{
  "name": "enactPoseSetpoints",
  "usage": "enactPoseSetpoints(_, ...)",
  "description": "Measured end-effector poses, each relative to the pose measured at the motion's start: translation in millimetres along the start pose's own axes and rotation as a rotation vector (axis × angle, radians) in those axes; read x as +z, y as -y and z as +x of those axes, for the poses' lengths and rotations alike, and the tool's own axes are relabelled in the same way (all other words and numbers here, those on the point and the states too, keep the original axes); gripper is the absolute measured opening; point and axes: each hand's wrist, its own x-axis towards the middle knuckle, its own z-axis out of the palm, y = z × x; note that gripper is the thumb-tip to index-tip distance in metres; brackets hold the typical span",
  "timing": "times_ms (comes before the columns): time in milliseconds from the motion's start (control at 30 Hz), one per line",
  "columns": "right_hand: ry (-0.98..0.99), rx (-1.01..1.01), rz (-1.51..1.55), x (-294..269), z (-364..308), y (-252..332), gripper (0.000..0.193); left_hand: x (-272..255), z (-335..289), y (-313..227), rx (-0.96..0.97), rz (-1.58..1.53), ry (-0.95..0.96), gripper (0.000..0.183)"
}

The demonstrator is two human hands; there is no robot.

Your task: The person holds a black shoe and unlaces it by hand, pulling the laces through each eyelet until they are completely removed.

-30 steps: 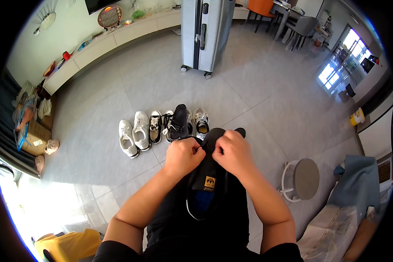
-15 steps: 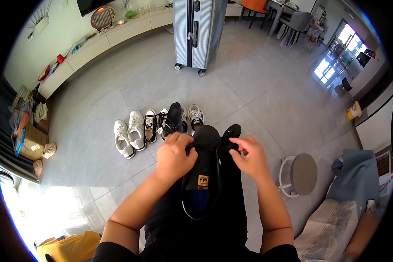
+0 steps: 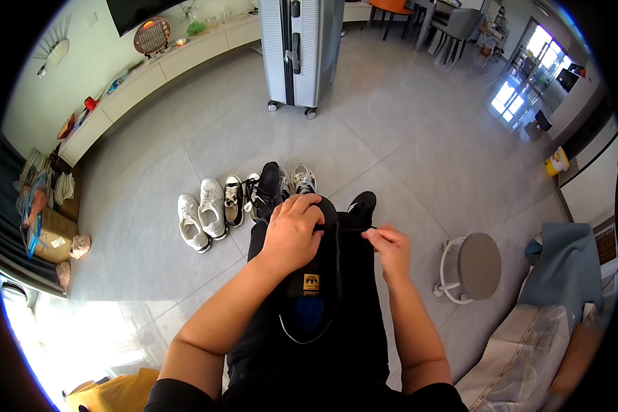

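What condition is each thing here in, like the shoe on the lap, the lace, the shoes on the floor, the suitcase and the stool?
Black shoe: on the lap, opening up, left hand gripping its front.
Lace: drawn taut sideways, pinched by the right hand.
White sneakers: side by side on the floor, unworn.
Grey suitcase: upright on its wheels, shut.
Round stool: upright, nothing on it.

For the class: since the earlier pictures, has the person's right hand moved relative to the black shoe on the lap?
Yes. The right hand has drawn away rightward from the black shoe, pulling a lace; the left hand grips the shoe.
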Motion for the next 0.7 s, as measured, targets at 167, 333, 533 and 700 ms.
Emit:
enactPoseSetpoints(167,-0.186,0.07,0.09,-19.9,-7.2,4.0,0.015,-3.5,0.1,-0.2,0.012,0.027,0.023,0.025)
enactPoseSetpoints(333,-0.302,0.031,0.105,-16.3,-4.1,7.1,0.013,-4.1,-1.0,-0.4,0.035,0.016,0.021,0.024)
enactPoseSetpoints(533,-0.208,0.045,-0.032,-19.6,-2.2,-3.7,0.009,-3.0,-4.3,6.1,0.035,-0.022,0.004,0.025)
enactPoseSetpoints(700,-0.256,-0.046,-0.163,-32.2,0.2,7.3,0.017,-21.4,-8.4,34.5,-0.104,-0.459,-0.242,0.022)
